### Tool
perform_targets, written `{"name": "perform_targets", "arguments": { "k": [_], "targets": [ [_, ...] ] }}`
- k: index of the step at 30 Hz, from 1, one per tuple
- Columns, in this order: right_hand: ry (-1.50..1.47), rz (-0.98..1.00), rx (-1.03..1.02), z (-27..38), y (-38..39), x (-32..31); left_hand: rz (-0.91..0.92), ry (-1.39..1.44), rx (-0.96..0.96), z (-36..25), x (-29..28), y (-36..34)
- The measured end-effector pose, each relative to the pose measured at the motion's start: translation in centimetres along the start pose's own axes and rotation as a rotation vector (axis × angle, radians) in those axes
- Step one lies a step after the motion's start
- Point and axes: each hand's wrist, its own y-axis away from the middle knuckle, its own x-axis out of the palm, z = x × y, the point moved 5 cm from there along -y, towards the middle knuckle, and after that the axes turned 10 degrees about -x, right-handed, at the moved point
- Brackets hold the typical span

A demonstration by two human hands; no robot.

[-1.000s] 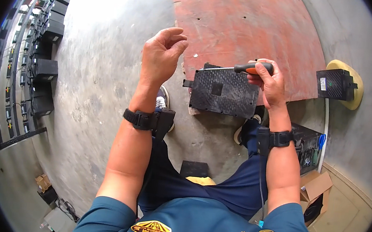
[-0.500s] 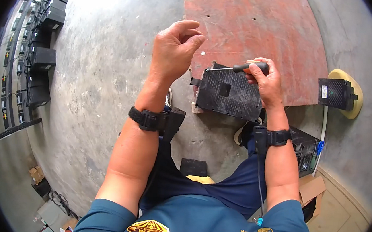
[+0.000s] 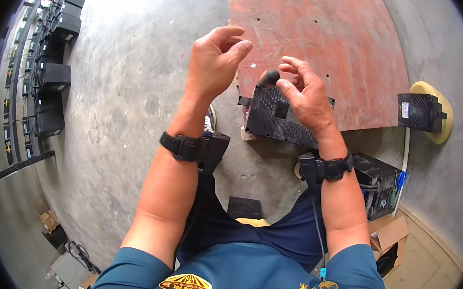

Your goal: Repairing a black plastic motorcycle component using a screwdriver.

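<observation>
A screwdriver (image 3: 270, 78) with a black and orange handle stands on end at the far left corner of a black box (image 3: 265, 117) with a textured top and a small square recess. My right hand (image 3: 306, 96) hovers just right of the handle, thumb and fingers apart, with the thumb tip close to it. The handle hides the shaft and tip. Left of the box, my left hand (image 3: 216, 56) is raised, its fingers curled toward the thumb. Anything within those fingers is hidden from view.
The box lies at the near edge of a worn red board (image 3: 331, 37) on the concrete floor. At right, another black box (image 3: 419, 111) rests on a yellow stool (image 3: 445, 117). An open carton (image 3: 389, 240) is nearer. A rack of black units (image 3: 54, 77) lines the left.
The screwdriver has gone from lying level in my right hand to standing on the box's corner. My right hand has moved left and its fingers have opened. My left hand stays nearly still.
</observation>
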Motion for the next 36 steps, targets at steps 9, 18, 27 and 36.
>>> {"name": "perform_targets", "arguments": {
  "k": [9, 18, 27, 36],
  "targets": [
    [0.003, -0.182, -0.072, 0.8, 1.4, -3.9, 0.181, -0.674, 0.003, 0.7, 2.7, 1.9],
    [0.059, -0.174, -0.098, 1.5, 3.2, -5.3, 0.170, -0.959, -0.087, 1.3, 5.9, 1.8],
    [0.092, -0.228, -0.120, 1.7, 4.3, -7.0, 0.259, -0.744, 0.149, 2.9, 5.2, 2.0],
    [0.120, -0.224, -0.117, 1.7, 4.2, -7.0, 0.137, -1.000, -0.053, 1.3, 5.7, 1.6]
  ]
}}
